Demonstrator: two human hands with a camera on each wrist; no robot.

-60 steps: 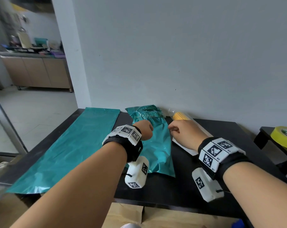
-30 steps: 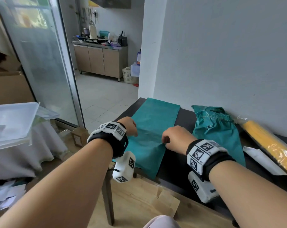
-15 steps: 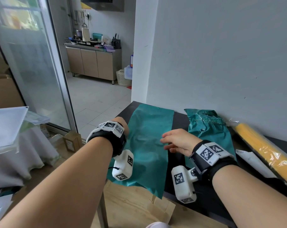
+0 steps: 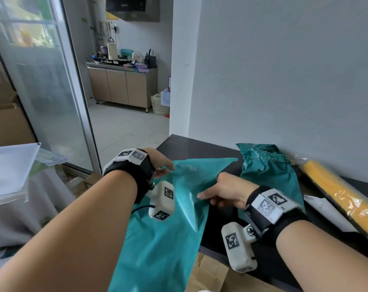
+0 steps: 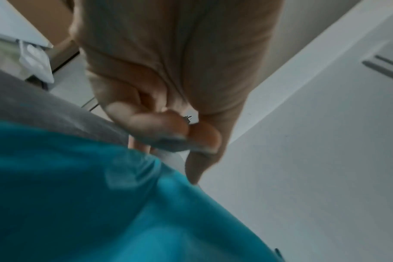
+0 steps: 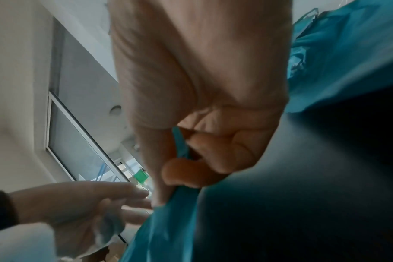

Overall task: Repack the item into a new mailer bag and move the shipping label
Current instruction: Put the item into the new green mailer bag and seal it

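Hands meet at the left end of a dark table (image 4: 200, 144), both working on a flat teal mailer bag (image 4: 164, 239). This new bag is lifted off the tabletop at its near part, and its lower end hangs over the front edge toward the floor. The right hand (image 4: 225, 192) pinches the bag's right edge: in the right wrist view the thumb and curled fingers (image 6: 213, 147) clamp a fold of teal film between them. The left hand (image 4: 159, 165) is at the bag's upper left edge, its fingers loosely extended against the film; the left wrist view is blurred, and I cannot tell whether they actually grip the bag or only touch it.

Just right of the new bag lies a crumpled teal bag (image 4: 269, 171), the old one, resting on the table against the wall (image 4: 284, 81). Farther right, a long yellow item in clear wrap (image 4: 339, 192) lies along the wall, with a white sheet (image 4: 326, 209) beside it, between it and the old bag. Brown cardboard (image 4: 210, 275) sits on the floor below the table's front edge.
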